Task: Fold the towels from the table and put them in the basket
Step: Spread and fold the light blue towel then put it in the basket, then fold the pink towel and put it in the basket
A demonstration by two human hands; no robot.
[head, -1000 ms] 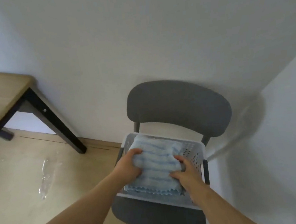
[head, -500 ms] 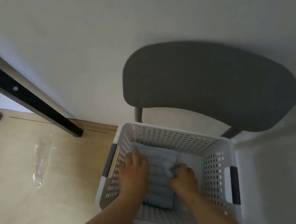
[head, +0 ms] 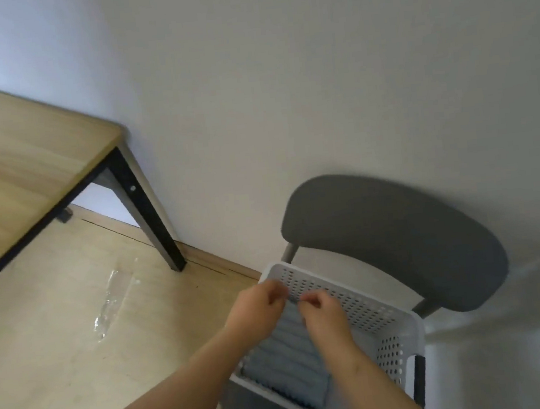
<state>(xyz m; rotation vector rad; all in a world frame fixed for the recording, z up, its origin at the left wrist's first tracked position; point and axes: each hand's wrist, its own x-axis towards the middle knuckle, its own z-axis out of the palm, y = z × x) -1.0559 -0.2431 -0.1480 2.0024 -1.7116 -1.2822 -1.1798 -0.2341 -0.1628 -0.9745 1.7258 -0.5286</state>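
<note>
Currently both hands are seen over the basket (head: 394, 340), close together but apart. Left hand (head: 258, 308): fingers loosely curled, nothing seen in its grip; it is held over the basket's left rim and the far end of the towel (head: 287, 366). Right hand (head: 324, 317): fingers also loosely curled, nothing seen held; it is held over the towel's right side. Both are motion-blurred, so contact with the towel cannot be told.

The towel, pale blue and ribbed, is laid folded on the basket floor, toward the left wall, with its near edge at the near wall. The white perforated basket is set on the seat of a grey chair (head: 394, 245), which is placed by the wall.

A wooden bench (head: 27, 168) with black legs is seen at upper left, well apart from the chair. A strip of clear plastic (head: 108, 307) is seen lying on the floor (head: 47, 374) between bench and chair.
</note>
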